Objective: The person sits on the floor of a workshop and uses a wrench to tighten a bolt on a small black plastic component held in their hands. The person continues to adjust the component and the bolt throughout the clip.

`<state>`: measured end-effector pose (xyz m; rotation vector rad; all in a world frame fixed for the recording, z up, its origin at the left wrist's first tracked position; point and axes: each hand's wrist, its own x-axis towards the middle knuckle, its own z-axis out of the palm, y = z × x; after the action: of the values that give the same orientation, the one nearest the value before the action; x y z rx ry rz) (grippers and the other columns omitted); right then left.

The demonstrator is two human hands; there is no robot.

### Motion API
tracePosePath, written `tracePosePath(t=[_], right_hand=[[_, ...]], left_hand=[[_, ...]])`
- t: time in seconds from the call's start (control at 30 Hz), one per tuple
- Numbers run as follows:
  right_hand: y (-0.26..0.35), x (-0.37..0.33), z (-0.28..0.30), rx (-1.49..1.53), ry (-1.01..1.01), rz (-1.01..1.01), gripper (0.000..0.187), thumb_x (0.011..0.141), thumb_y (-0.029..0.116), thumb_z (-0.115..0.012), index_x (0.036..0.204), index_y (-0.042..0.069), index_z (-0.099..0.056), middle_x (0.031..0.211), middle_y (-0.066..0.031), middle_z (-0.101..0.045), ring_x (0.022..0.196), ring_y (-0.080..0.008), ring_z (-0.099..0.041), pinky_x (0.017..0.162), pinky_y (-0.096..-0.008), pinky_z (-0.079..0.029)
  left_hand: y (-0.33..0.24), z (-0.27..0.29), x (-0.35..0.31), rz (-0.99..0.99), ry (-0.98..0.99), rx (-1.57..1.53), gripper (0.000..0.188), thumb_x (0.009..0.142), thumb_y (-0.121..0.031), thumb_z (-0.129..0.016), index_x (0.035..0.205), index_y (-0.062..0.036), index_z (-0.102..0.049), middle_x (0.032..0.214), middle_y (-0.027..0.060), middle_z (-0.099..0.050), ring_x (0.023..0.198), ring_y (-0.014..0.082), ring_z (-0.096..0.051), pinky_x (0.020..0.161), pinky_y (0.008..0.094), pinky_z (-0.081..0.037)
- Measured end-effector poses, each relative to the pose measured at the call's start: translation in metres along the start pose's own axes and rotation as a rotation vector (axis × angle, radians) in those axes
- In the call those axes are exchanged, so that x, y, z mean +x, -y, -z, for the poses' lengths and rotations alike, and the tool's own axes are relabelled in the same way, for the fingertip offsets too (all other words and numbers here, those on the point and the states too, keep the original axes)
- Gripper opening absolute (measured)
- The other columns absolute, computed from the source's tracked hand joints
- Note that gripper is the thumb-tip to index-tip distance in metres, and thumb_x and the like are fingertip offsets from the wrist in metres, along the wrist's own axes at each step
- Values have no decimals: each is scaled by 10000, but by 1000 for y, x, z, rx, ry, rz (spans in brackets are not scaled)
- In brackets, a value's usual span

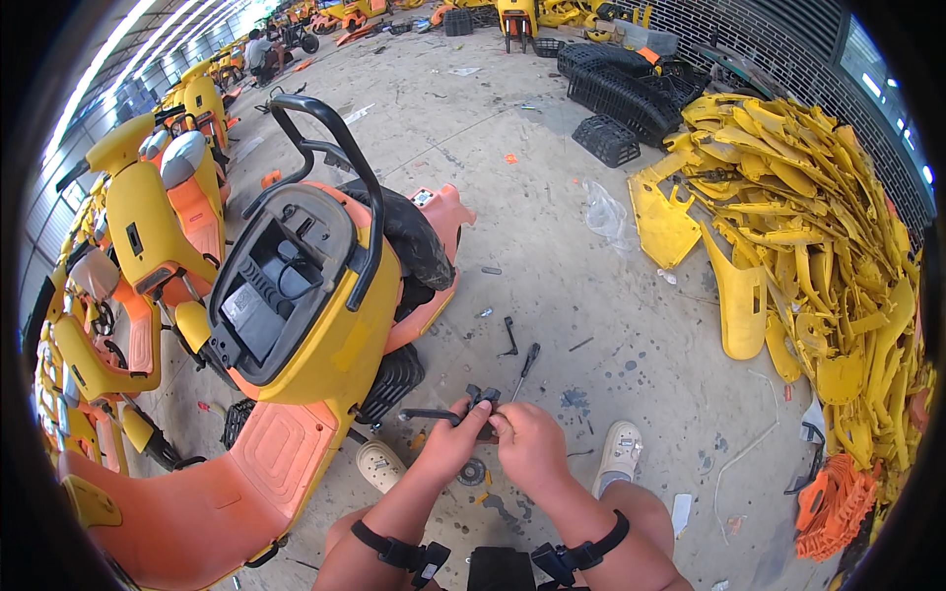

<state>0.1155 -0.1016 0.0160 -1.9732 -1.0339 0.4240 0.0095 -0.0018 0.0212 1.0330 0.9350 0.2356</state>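
In front of my knees, both hands meet at a small black part (482,396) with a dark rod (430,415) sticking out to the left; its exact kind I cannot make out. My left hand (455,433) grips it with the thumb on top. My right hand (527,441) pinches its right side, fingers closed. A screwdriver (529,364) with a dark handle shows just beyond my right hand; whether its tip touches the part I cannot tell. Close on my left stands a yellow and orange scooter (370,325), its seat compartment uncovered, with a black grab rail (350,148).
A bent black piece (509,337) and a round dark disc (472,471) lie on the concrete floor. Yellow panels (788,227) are heaped at the right, near orange pieces (833,507) and black baskets (616,89). More scooters (138,217) line the left; a person (261,54) crouches far off.
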Motion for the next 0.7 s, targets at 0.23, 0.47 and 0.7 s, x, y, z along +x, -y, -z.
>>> tracePosePath(t=[0.23,0.47,0.7], right_hand=[[4,6,-13,-34,-53,59,148,963,201,-666,952,54,-671,868,-151,-678,820,-399,-648,699,-510,-503],[13,23,-13,267,232,-333,250,1026,258,-640,1104,25,-686,971,-121,-742,881,-255,-714,776,-374,-542],[-2,39,-31,673,264,-595,351,1063,344,-596,1055,-1,-662,815,-22,-645,712,-125,-587,663,-298,-480]], left_hand=[[16,18,19,59,28,-201,384,1067,-305,-588,1322,-19,-616,1201,81,-685,1069,173,-674,879,331,-575],[5,26,24,1,-58,-118,385,1075,-270,-573,1333,15,-597,1249,123,-676,1125,205,-670,928,345,-574],[-6,26,35,-72,3,-132,361,1085,-255,-552,1301,30,-597,1273,137,-671,1140,221,-669,1003,369,-551]])
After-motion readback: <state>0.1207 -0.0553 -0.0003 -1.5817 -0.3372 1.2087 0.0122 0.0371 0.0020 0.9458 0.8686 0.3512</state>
